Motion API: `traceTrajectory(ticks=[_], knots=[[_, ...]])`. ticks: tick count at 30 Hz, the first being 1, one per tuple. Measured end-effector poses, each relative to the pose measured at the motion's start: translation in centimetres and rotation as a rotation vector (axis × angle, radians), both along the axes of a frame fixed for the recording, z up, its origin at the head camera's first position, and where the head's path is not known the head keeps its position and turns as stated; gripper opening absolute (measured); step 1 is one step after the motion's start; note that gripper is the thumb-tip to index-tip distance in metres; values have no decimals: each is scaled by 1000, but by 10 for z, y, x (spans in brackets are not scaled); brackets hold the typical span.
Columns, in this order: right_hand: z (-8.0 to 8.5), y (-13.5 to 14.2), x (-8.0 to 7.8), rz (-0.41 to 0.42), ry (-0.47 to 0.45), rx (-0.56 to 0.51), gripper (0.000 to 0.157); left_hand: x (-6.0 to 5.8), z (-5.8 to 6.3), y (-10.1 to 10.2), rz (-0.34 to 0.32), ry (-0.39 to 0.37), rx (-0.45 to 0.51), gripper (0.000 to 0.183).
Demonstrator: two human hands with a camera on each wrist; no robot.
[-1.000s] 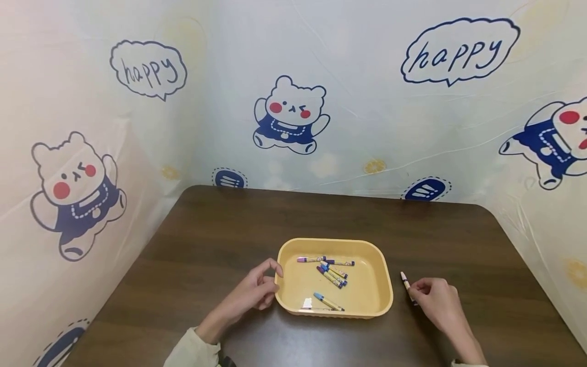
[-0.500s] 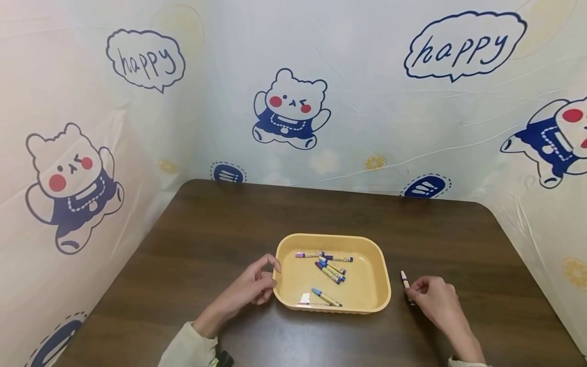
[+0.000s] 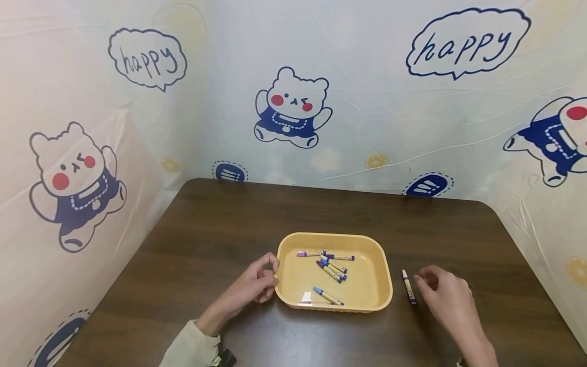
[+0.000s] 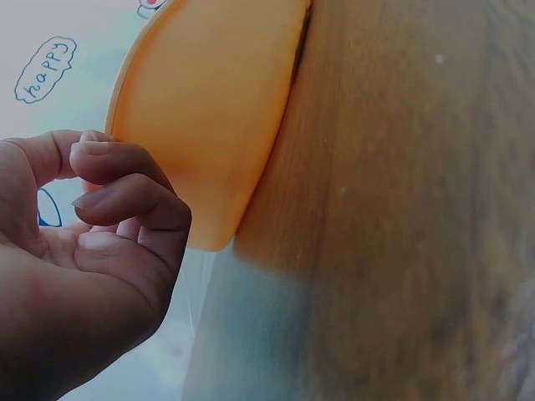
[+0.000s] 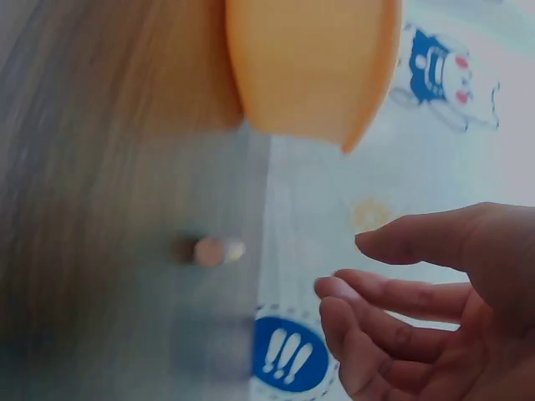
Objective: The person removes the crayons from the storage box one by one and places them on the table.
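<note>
My left hand [image 3: 254, 280] pinches the left rim of a yellow plastic tray [image 3: 387, 278] between thumb and index finger. In the left wrist view its other fingers are curled beside the tray's outer wall [image 4: 217, 109]. Several crayons lie inside, among them a blue-tipped crayon [image 3: 328, 295] near the front and a pink-tipped crayon [image 3: 312, 254] at the back. To the right of the tray a single pale-tipped crayon [image 3: 408, 288] lies on the table. Just right of that crayon hovers my right hand [image 3: 447, 300], its fingers loosely bent, apart and holding nothing.
A dark brown wooden table [image 3: 220, 219] carries everything. Behind it and at both sides hangs a pale printed curtain [image 3: 367, 112] with bears and the word "happy". A light sleeve [image 3: 190, 344] covers the left forearm.
My right hand has let go of the pale-tipped crayon and moved a little to the right, its fingers parted. The crayon lies on the table. My left hand keeps its hold on the tray.
</note>
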State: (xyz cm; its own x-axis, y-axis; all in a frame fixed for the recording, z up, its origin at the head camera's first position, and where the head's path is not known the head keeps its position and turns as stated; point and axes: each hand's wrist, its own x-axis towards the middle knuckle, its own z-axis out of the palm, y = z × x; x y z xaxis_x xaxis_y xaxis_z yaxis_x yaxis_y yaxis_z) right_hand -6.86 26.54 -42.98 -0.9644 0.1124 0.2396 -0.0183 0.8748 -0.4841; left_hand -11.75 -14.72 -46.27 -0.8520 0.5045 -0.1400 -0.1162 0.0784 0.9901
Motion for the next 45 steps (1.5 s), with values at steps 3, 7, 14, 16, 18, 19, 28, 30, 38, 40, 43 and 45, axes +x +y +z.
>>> traceTrajectory(ticks=[3,7,14,16,18,19,28,30,38,40,43,45], knots=[[5,-18,3,37,138,30,5,0,0,0,4,-5,-6,18],[12,-43,7,114,262,85,7,0,1,0,8,-5,-27,18],[24,-82,10,275,293,129,15,0,2,0,3,6,-41,19],[25,-90,9,309,263,130,16,0,1,0,2,6,-34,19],[26,-97,7,337,221,127,16,0,0,1,-1,4,-23,19],[26,-100,6,351,195,125,15,0,-1,1,-2,5,-19,19],[25,-123,-16,521,-40,73,12,0,-1,1,2,18,-11,18],[21,-127,-23,584,-86,32,13,1,-1,1,5,16,-7,19],[12,-133,-41,713,-308,-157,14,3,-3,2,3,9,29,20],[11,-134,-42,717,-330,-143,15,4,-4,2,2,7,34,20],[7,-136,-42,722,-355,-134,16,4,-2,2,14,1,30,21],[3,-137,-43,726,-358,-131,17,5,-1,2,25,1,26,21]])
